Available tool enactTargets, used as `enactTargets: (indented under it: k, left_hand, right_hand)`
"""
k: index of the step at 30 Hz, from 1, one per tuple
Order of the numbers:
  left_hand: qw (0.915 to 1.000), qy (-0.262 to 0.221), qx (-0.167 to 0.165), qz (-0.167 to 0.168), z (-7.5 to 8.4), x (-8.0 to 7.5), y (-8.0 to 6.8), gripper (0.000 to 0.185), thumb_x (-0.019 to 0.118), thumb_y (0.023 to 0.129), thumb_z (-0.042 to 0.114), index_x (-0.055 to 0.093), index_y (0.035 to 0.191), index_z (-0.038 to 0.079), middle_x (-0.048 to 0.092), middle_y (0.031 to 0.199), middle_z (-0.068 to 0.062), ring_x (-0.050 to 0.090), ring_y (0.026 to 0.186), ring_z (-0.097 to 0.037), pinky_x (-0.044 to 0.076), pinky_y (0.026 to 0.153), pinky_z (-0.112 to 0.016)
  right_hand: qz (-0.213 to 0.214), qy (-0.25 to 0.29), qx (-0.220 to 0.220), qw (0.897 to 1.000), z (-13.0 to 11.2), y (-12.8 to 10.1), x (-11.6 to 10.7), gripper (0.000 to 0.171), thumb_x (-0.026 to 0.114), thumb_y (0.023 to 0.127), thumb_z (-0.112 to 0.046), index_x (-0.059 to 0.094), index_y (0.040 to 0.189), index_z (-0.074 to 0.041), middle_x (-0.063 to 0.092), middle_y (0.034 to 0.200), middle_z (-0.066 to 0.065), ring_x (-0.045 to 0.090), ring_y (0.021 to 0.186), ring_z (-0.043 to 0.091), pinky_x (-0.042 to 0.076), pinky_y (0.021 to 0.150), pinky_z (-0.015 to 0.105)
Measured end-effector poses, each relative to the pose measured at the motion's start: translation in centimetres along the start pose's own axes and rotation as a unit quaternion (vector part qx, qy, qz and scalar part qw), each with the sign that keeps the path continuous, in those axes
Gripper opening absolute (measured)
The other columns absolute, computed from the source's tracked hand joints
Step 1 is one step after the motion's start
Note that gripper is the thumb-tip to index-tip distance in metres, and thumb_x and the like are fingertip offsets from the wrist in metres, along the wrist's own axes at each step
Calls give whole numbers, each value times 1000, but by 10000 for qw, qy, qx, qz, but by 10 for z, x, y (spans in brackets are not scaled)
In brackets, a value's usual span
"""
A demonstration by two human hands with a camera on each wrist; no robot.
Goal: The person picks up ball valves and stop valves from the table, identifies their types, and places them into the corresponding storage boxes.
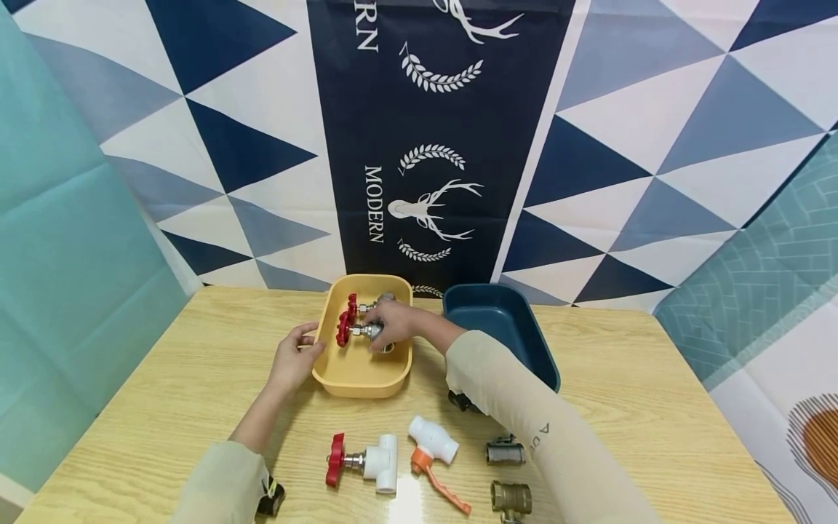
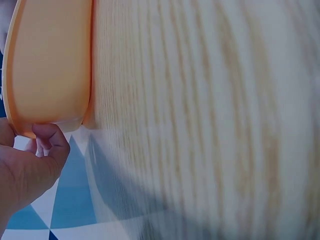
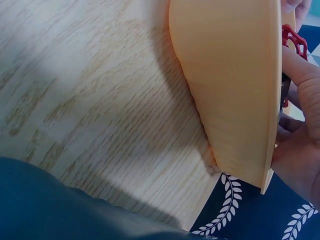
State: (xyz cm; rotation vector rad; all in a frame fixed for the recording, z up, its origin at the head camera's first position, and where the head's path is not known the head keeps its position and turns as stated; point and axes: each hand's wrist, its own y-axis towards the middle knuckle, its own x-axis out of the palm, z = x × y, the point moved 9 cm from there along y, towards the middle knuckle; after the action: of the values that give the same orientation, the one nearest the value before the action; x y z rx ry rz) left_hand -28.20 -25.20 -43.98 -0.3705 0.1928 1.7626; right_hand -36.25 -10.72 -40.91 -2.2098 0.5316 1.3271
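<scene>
Inside the yellow bin [image 1: 362, 372] lie two metal valves with red handwheels, side by side. My right hand [image 1: 394, 324] reaches into the bin and grips the body of the nearer metal valve [image 1: 356, 330]; its fingers partly cover it. Just behind is the other metal valve [image 1: 352, 306], its far end partly hidden by the hand. At the bin's left side, my left hand [image 1: 296, 358] pinches the rim, thumb and fingers on it, as the left wrist view shows too. In the right wrist view, a red handwheel [image 3: 295, 41] shows past the bin's wall.
A dark blue bin [image 1: 500, 313] stands right of the yellow one, partly behind my right arm. Nearer lie a white valve with red handwheel [image 1: 380, 463], a white valve with orange lever [image 1: 433, 440], a grey metal valve [image 1: 505, 452] and a brass valve [image 1: 511, 498].
</scene>
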Motion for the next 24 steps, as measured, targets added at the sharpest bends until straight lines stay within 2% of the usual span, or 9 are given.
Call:
enactTargets:
  k: [10, 16, 24]
  left_hand:
    - [10000, -34, 29, 24, -1, 0, 0, 43, 55, 93, 11, 46, 134, 4, 50, 105, -14, 52, 80, -13, 53, 70, -27]
    - [10000, -39, -33, -27, -2, 1, 0, 44, 54, 93, 12, 45, 135, 4, 48, 106, -14, 51, 81, -13, 53, 70, -27]
    - [9999, -61, -88, -33, -2, 1, 0, 44, 54, 94, 12, 44, 136, 5, 47, 106, -14, 50, 81, -13, 52, 69, -25]
  right_hand:
    - [-35, -254, 203, 9995, 1, 1, 4, 54, 78, 75, -30, 62, 122, -8, 58, 117, 8, 45, 101, 15, 41, 87, 25]
    - [-126, -371, 264, 9989, 2, 2, 6, 52, 77, 76, -32, 63, 120, -10, 57, 116, 8, 44, 101, 15, 41, 88, 24]
    - [-161, -400, 183, 9989, 1, 4, 7, 47, 77, 76, -32, 65, 116, -10, 61, 107, 4, 46, 92, 12, 41, 79, 21]
